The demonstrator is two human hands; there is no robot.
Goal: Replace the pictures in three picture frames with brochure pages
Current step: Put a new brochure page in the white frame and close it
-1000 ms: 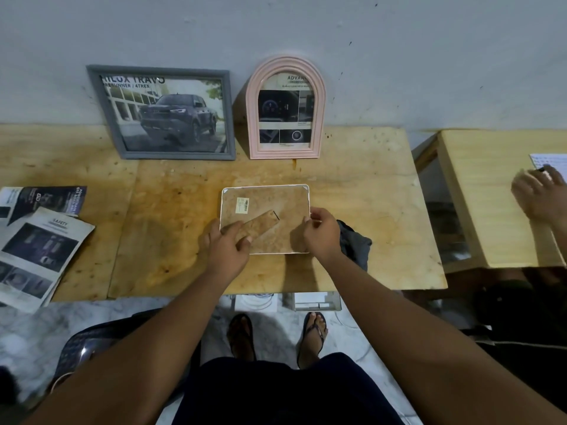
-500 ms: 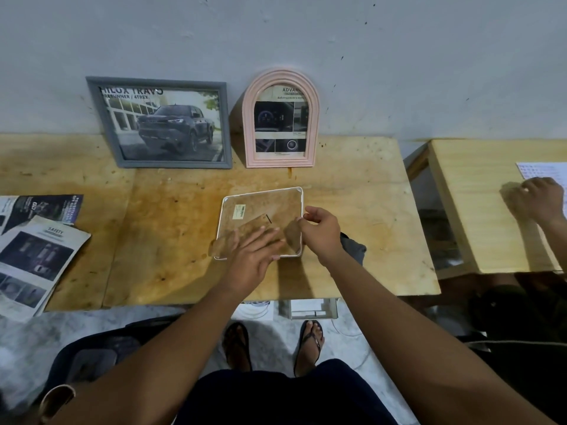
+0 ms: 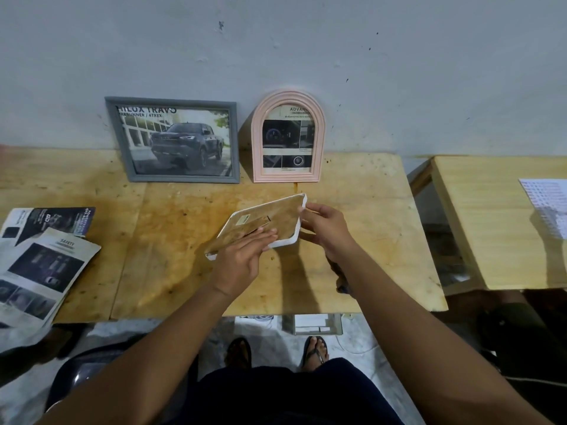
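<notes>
A white-edged picture frame [image 3: 283, 211] is held face down and tilted, its right side raised off the wooden table [image 3: 184, 265]. Its brown backing board with a folding stand faces me. My right hand [image 3: 328, 231] grips the frame's right edge. My left hand [image 3: 242, 259] lies flat on the backing near the lower left, fingers stretched out. A grey frame [image 3: 176, 142] with a pickup-truck page and a pink arched frame [image 3: 288, 138] with a brochure page lean upright against the wall behind.
Brochure pages [image 3: 40, 265] lie spread at the table's left edge. A dark cloth [image 3: 340, 279] peeks out under my right forearm. A second wooden table [image 3: 497, 222] with a printed sheet [image 3: 546, 200] stands at the right. A box sits on the floor by my sandalled feet.
The white-edged frame went from lying flat to tilted up on its right side. My left hand slid over the backing. The other person's hand at the right table has left the view.
</notes>
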